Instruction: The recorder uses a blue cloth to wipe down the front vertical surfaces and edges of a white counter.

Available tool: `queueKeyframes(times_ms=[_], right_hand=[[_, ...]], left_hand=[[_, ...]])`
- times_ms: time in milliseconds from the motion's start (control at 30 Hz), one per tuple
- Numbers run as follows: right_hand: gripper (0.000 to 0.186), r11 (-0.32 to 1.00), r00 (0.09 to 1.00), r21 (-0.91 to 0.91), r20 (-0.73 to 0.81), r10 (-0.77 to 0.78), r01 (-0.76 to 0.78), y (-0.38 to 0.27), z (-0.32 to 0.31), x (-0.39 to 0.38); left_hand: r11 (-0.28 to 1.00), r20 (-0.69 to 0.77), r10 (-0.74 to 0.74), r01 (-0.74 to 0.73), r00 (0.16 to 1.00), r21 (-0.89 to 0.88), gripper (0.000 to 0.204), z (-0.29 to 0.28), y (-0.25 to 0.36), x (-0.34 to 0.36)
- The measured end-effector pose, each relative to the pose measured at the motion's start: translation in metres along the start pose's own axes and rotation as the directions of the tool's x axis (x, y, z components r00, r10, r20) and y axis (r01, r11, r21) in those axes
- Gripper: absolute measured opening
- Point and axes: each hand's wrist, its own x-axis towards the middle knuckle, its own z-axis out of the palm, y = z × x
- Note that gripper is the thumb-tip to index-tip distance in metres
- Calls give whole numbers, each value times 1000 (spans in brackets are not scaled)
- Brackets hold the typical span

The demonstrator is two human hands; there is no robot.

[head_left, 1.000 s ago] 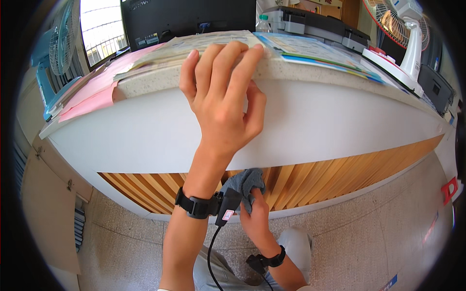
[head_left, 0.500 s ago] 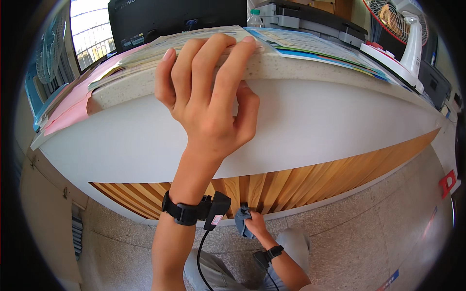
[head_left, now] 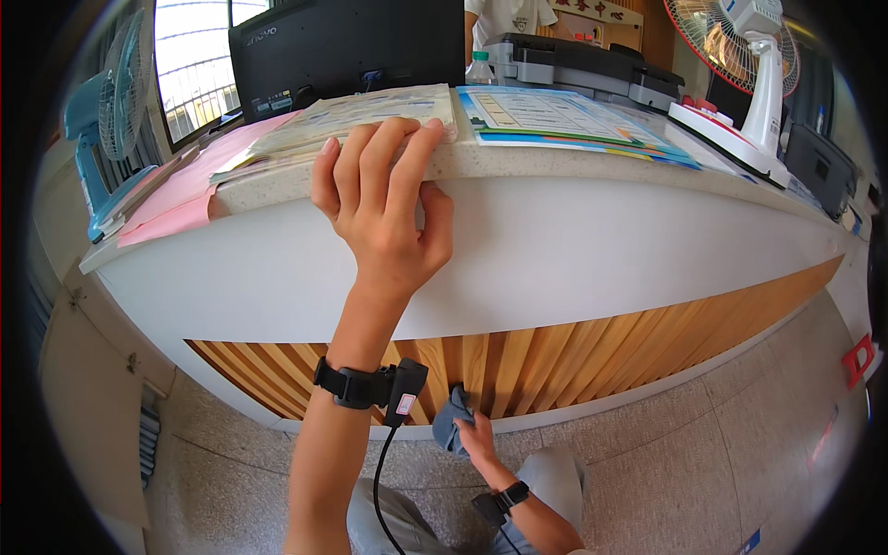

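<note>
My left hand [head_left: 381, 213] is hooked over the pale stone edge [head_left: 555, 165] of the counter, its fingertips on the papers [head_left: 416, 98] lying there. Low down, my right hand [head_left: 475, 438] grips a crumpled grey-blue cloth [head_left: 450, 427]. The cloth is against the lower part of the slatted wooden panel [head_left: 592, 361] on the counter's front. Some of my right fingers are hidden by the cloth. Each wrist wears a black strap with a small black box and a cable.
On the counter are a black monitor [head_left: 351, 51], a printer [head_left: 583, 69], a bottle [head_left: 480, 69], laminated sheets [head_left: 564, 116], a pink folder [head_left: 176, 208] and a white fan [head_left: 763, 102]. A blue fan [head_left: 92, 157] stands left. Behind the counter is another person [head_left: 509, 20].
My view has tilted up, bringing the person behind the counter into sight. The right hand and cloth have shifted slightly along the slats; the left hand keeps its hold on the edge.
</note>
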Motion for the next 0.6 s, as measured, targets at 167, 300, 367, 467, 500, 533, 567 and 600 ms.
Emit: queueKeyframes(times_ms=[167,300,367,467,500,533,567,600], right_hand=[[41,939,979,276,-67,-193,204,-203,-13,-25],[43,913,937,210,-102,-335,350,-183,0,-20],[46,896,901,119,-135,-412,428,-156,6,-18],[40,926,937,187,-191,-293,328,-126,15,-18],[39,930,941,182,-177,-288,319,-121,14,-18],[38,935,946,176,-163,-282,309,-114,13,-19],[36,933,949,204,-169,-265,296,-102,13,-18],[36,939,955,205,-167,-245,277,-91,13,-16]], left_hand=[[1000,46,-10,11,999,-23,54,-7,0,1],[998,22,-21,22,1000,-61,49,-4,4,7],[998,11,-6,7,1000,-62,50,-1,3,5],[998,-43,21,-23,999,-54,49,4,-3,0],[999,-25,14,-15,1000,-52,49,4,-4,-1],[998,-32,35,-36,999,-46,50,4,-6,-2],[998,-39,55,-57,998,-40,51,4,-7,-3],[998,-21,45,-46,999,-43,51,7,-9,-4]])
